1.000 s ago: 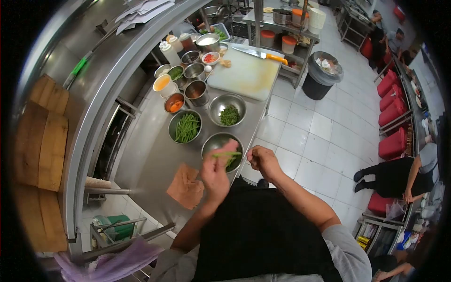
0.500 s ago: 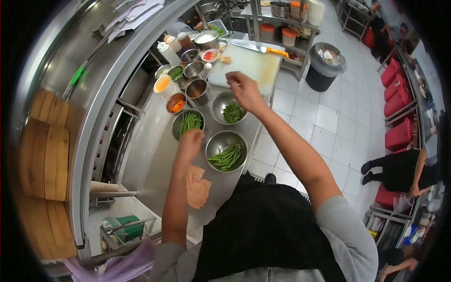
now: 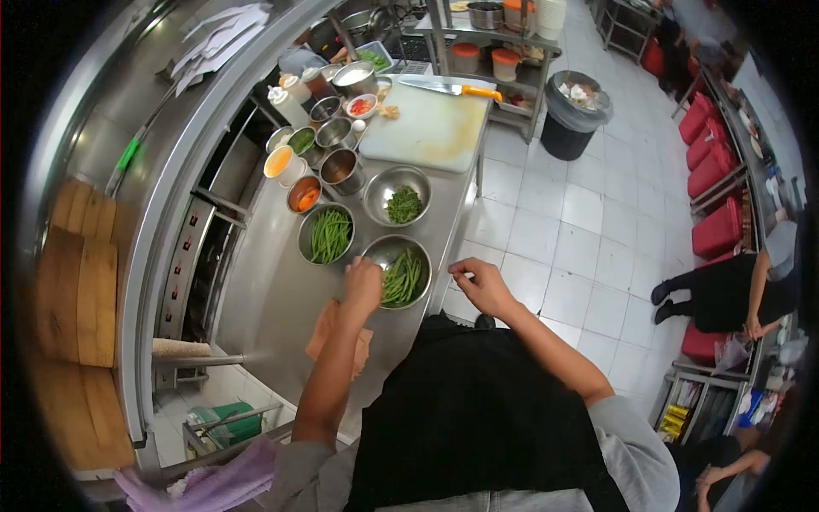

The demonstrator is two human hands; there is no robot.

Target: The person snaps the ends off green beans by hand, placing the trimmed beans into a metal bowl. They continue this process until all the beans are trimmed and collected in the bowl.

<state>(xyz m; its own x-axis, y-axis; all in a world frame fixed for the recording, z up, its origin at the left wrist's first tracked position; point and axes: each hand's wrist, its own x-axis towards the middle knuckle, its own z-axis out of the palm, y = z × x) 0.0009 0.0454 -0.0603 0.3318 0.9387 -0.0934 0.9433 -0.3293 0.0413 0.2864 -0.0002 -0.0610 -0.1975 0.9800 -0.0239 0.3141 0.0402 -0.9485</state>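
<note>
My left hand (image 3: 364, 283) is closed at the left rim of a steel bowl (image 3: 375, 248) of green beans (image 3: 403, 277); anything in its fingers is hidden. To the right of that bowl, past the counter's edge, my right hand (image 3: 483, 287) has its thumb and fingertips together. Whether it pinches something small I cannot make out. Whole green beans (image 3: 330, 236) fill a second steel bowl (image 3: 304, 235) on the left. Small green bits (image 3: 404, 205) lie in a third steel bowl (image 3: 375, 189) behind. A crumpled brown cloth (image 3: 328, 328) is partly under my left forearm.
A white cutting board (image 3: 418, 136) carries a knife with a yellow handle (image 3: 480, 92). Small containers and squeeze bottles (image 3: 290, 104) crowd the counter's back left. A lined bin (image 3: 570, 128) stands on the tiled floor. Another person (image 3: 725, 286) is at the far right.
My right hand has come from above the cutting board down to the right of the near bowl. My left hand has moved from the left bowl towards the near bowl. The view has shifted slightly.
</note>
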